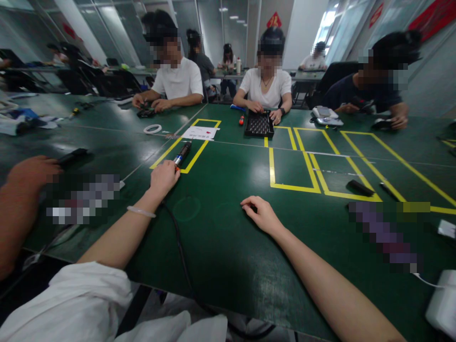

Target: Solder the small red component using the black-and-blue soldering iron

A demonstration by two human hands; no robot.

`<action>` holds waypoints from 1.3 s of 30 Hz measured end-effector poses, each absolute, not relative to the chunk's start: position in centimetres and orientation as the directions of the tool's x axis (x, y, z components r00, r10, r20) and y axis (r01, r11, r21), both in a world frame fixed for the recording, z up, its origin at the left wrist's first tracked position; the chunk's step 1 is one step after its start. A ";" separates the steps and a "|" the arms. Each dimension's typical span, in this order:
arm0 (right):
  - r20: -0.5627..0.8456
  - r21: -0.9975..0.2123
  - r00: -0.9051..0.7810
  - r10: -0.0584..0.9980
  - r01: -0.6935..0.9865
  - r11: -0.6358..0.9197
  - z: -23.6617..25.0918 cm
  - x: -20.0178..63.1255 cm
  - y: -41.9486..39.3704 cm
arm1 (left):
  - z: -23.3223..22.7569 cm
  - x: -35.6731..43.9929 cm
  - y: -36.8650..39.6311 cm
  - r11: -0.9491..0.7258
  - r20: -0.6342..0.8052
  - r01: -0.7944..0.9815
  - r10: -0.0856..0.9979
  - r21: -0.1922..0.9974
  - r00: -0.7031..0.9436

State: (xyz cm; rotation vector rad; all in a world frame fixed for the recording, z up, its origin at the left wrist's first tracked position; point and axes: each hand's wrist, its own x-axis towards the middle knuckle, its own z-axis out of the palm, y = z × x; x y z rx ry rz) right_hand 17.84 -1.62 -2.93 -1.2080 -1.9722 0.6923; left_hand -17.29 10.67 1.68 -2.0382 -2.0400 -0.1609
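Note:
My left hand (164, 179) is closed around a dark cylindrical tool (182, 153) with a blue and silver band and an orange-red part by my fingers. Its far end points away from me over a yellow-taped rectangle; the grip is hidden in my palm. A black cord (180, 247) comes out near my left wrist and drops over the table's front edge. My right hand (261, 213) rests on the green table (221, 247), fingers loosely curled, and nothing shows in it.
Yellow tape rectangles (295, 189) mark the table. A paper sheet (201, 133) and white ring (152, 128) lie ahead. Across, a person handles a black tray (259, 126) near a red screwdriver (241, 120). Right lies a black object (359, 187); another person's hand (33, 173) is at left.

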 end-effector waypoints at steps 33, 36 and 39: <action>0.222 -0.884 -0.271 0.937 0.350 0.311 -3.1 18.0 -1.6 | 1.9 -1.6 0.9 -0.375 0.036 0.446 0.796 0.813 0.604; 0.227 -0.879 -0.275 0.934 0.356 0.318 -2.9 18.1 -1.5 | 1.9 -1.5 0.7 -0.402 0.054 0.451 0.791 0.797 0.609; 0.229 -0.860 -0.269 0.936 0.394 0.324 -2.8 18.2 -1.5 | 2.0 -1.3 0.4 -0.480 0.100 0.464 0.768 0.745 0.633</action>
